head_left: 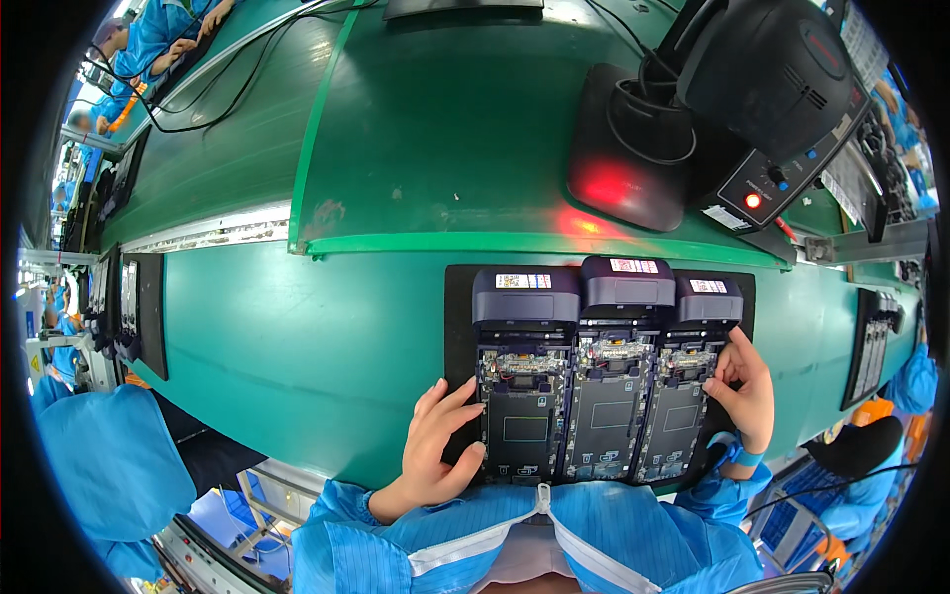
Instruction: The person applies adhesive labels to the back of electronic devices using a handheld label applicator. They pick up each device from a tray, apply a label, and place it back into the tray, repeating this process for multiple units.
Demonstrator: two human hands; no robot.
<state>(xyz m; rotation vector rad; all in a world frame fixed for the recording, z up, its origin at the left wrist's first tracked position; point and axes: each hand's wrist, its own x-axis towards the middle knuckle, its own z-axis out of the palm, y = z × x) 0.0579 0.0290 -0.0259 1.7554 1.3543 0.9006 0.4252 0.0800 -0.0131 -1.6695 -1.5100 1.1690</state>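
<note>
Three dark electronic devices with their circuit boards exposed lie side by side on a black pad: a left device [522, 416], a middle device [608, 401] and a right device [678, 401]. Each has a raised dark cap with a label at its far end. My left hand [440, 441] is open, its spread fingertips at the left device's outer edge. On the other side, my right hand [747, 391] has its index finger stretched toward the right device's cap. Its thumb touches that device's side, and the other fingers curl loosely with nothing visible in them.
Beyond a raised green edge strip [534, 245] stands a black scanner [772, 74] on a stand [628, 148] glowing red. Beside it is a black control box [767, 188] with a lit red light. More devices on black pads [150, 317] lie left and right. Other people sit nearby.
</note>
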